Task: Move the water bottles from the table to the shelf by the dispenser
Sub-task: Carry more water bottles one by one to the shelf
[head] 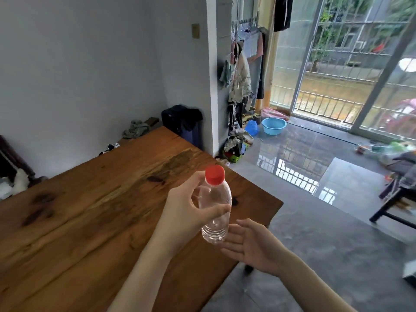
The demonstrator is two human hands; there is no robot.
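Gripping one red-capped bottle (215, 208), left hand (186, 212); right hand (249, 244) spread beneath.

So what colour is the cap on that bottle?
Red, on the clear bottle's cap; the head view shows it.

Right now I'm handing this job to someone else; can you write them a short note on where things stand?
Left hand: grips the clear water bottle with the red cap, held off the wooden table.
Right hand: open, palm up just beside the bottle's base, no grip yet.
Done: this bottle is lifted.
Left: carry it to the shelf by the dispenser, neither in view. No other bottles show on the table.
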